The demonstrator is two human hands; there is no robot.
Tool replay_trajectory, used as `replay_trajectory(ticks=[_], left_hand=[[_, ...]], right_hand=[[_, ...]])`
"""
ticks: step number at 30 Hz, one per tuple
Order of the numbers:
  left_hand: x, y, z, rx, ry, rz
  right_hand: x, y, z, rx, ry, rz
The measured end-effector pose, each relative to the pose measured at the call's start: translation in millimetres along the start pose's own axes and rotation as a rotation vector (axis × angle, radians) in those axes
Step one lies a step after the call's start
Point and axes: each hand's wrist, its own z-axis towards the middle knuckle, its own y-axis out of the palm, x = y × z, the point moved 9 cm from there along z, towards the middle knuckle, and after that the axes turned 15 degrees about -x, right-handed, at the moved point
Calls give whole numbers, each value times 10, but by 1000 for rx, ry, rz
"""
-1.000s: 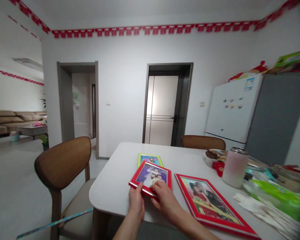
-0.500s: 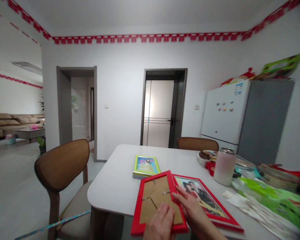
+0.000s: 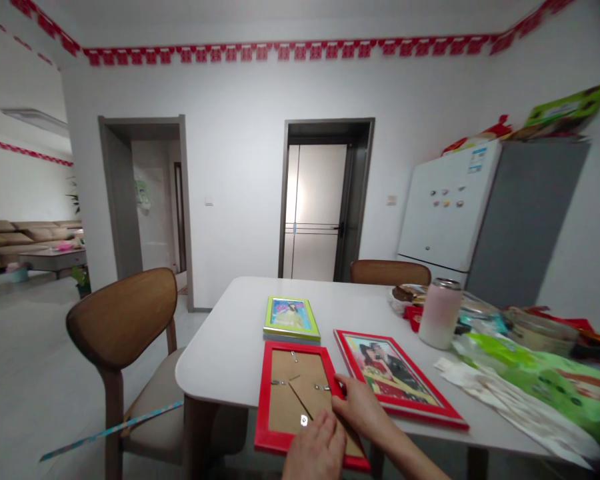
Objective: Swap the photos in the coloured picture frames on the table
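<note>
Tbl [image 3: 220, 357]: L hand [image 3: 318, 447] prob. touching frame [image 3: 300, 400]

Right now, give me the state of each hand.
Left hand: fingers on the back of the face-down red frame; grip cannot be told.
Right hand: closed, holding that frame's right edge.

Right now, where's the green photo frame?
Head view, low centre: the green photo frame lies picture-up on the white table, just beyond the red frame showing its back, left of the pink bottle.
</note>
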Motion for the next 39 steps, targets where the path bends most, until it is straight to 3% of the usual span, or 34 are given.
replay_trajectory(ticks=[3,6,8,22,26,29,32,39], left_hand=[[-95,-195,-132,-70,-97,7],[-338,-475,-326,-35,-271,15],[-452,-569,-404,-23,-313,19],[-542,-537,-437,-7,-251,-1],[-575,-530,-434,6,-260,16],[-576,-518,-433,9,-246,30],[-591,-502,-442,-5,-264,32],[-566,-514,-444,-31,-286,16]], right_hand=[[-66,34,37,-27,-22,-135],[-147,28,70,-51,-78,-194],[-186,26,94,-70,-107,-194],[-164,47,212,-8,40,-331],[-337,32,29,-38,-134,-223],[-592,182,-167,-251,-351,-72],[-771,305,-284,-388,-432,29],[-872,346,-231,-254,-434,-17]])
